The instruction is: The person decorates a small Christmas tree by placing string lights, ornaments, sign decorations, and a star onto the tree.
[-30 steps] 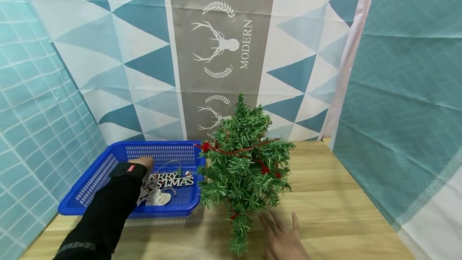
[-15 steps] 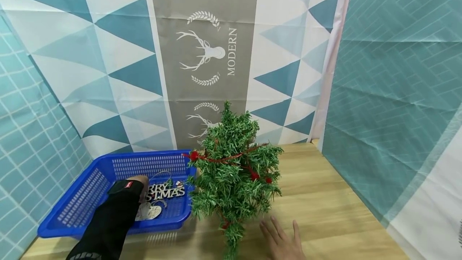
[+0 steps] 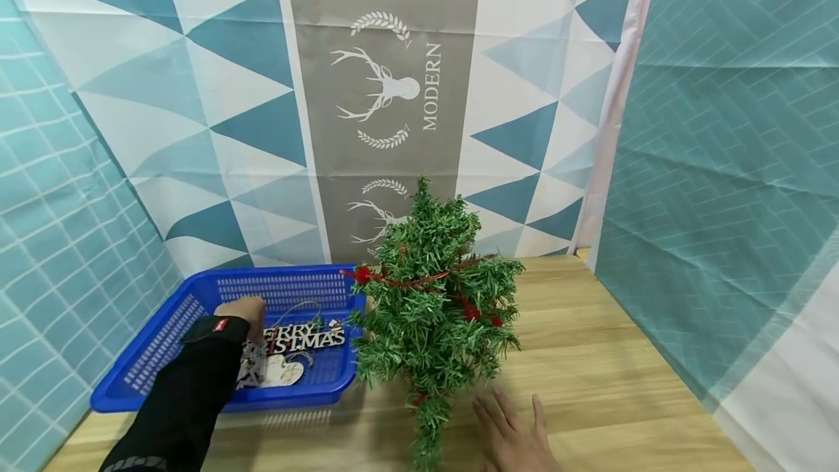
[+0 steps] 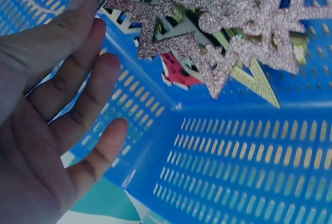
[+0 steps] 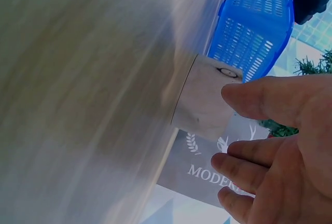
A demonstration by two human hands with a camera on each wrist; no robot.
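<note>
In the head view my left hand (image 3: pixel 245 310) is inside the blue plastic basket (image 3: pixel 124 392). In the left wrist view the thumb and index finger of the left hand (image 4: pixel 62 89) pinch a clear, filmy tip at the edge of a glittery pinkish snowflake ornament (image 4: pixel 233 11). Gold and red pieces show beneath it. A "Merry Christmas" letter sign (image 3: pixel 308 337) and a white round-bodied ornament (image 3: pixel 282 371) lie in the basket. My right hand (image 3: pixel 518 435) is by the foot of a small green Christmas tree (image 3: pixel 432 297), fingers spread, holding nothing.
The tree carries a red garland (image 3: pixel 419 282) with red pompoms and stands right beside the basket. In the right wrist view a pale block (image 5: pixel 205 99) stands beyond my fingers. Patterned cloth (image 3: pixel 393 130) hangs behind the wooden table (image 3: pixel 590 355).
The head view dips and comes partly back. Within the basket, my left hand shifts right and then left, and more of the glittery snowflake shows under it now. My right hand stays by the tree.
</note>
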